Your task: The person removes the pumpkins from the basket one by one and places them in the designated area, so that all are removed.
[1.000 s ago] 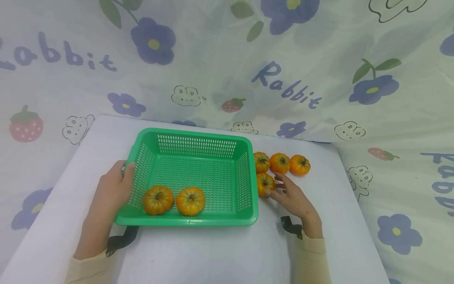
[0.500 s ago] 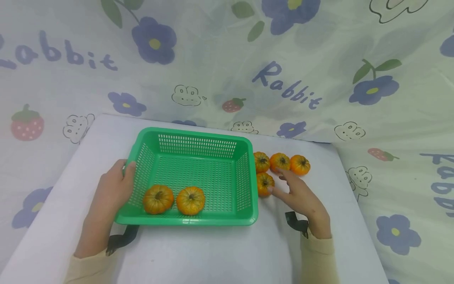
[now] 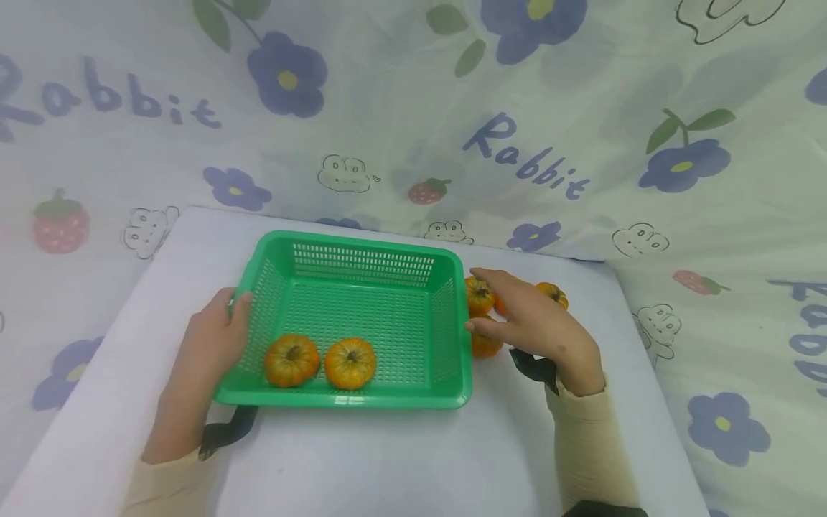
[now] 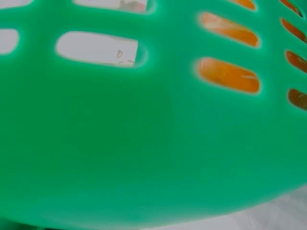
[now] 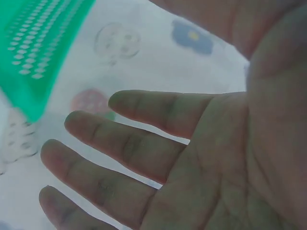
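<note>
One green basket (image 3: 362, 301), gripped by the left hand (image 3: 215, 337), with the right hand (image 3: 533, 314) outstretched

A person in tan sleeves (image 3: 588, 441) held the basket at a white-topped table (image 3: 388, 463). The left hand grasped the left rim, its thumb over the edge. The right hand was released, holding nothing: its fingers were straight and spread, palm down, just beyond the basket's right wall. Whether it touched anything beneath it could not be told from the head view.

Inside the basket, two orange pumpkins sat side by side along the near wall, the left pumpkin (image 3: 292, 360) toward the near left corner and the right pumpkin (image 3: 350, 364) just beside it. Outside, against the right wall, a back pumpkin (image 3: 479, 296) and a front pumpkin (image 3: 486, 345) showed around the right hand. A half-hidden pumpkin (image 3: 499, 304) peeked between thumb and forefinger, and an end pumpkin (image 3: 553, 294) showed past the knuckles.

From the left wrist, orange showed through the slots of the green wall. Behind the table hung a printed cloth (image 3: 388, 86), lettered "Rabbit" among purple flowers and strawberries.
</note>
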### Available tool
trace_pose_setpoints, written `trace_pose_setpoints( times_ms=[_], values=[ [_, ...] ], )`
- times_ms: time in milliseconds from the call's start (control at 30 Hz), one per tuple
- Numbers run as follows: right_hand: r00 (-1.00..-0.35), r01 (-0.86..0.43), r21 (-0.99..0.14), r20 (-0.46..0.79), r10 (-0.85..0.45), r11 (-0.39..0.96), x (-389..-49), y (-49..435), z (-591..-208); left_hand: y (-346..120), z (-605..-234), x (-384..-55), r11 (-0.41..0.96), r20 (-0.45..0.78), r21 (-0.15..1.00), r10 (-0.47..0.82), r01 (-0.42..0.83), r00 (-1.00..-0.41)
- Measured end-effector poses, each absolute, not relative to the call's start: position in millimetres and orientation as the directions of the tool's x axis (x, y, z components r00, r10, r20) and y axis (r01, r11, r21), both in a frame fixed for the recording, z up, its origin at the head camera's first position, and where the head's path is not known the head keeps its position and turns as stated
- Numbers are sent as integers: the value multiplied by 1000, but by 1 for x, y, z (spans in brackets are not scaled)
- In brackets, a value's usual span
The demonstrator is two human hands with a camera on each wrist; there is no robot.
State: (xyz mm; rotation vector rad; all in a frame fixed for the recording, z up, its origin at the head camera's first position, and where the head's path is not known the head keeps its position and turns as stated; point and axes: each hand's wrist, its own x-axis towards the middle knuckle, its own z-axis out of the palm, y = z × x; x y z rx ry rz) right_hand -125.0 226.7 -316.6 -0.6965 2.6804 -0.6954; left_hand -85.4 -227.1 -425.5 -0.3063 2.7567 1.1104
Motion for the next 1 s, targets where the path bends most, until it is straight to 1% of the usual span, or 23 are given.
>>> trace_pose_setpoints(
  times_ms=[100,233,333,433,600,700,767,1000],
  values=[
    [-824,-432,-450,-155,-545,782,-131,212,-305,-223,-427,-86,700,-219,671,-124,-242,-968],
    [-776,-479,-435,-197,-600,762,-141,185,-301,-221,-427,-84,700,-213,671,-133,-244,-968],
    [-707,-531,-434,-246,-663,727,-154,160,-308,-222,-426,-82,704,-201,668,-143,-242,-969],
    [-616,-592,-441,-293,-731,675,-167,134,-319,-223,-425,-82,707,-193,665,-149,-242,-970],
    [-479,-665,-435,-374,-794,607,-185,93,-341,-225,-424,-82,704,-207,662,-159,-258,-965],
    [-403,-674,-461,-425,-810,577,-194,75,-355,-225,-425,-82,700,-216,662,-161,-266,-963],
    [-365,-663,-483,-458,-810,572,-200,65,-362,-225,-425,-83,699,-215,664,-162,-266,-963],
    [-264,-629,-531,-540,-799,568,-217,42,-386,-225,-426,-84,701,-210,663,-165,-265,-964]
  ],
)
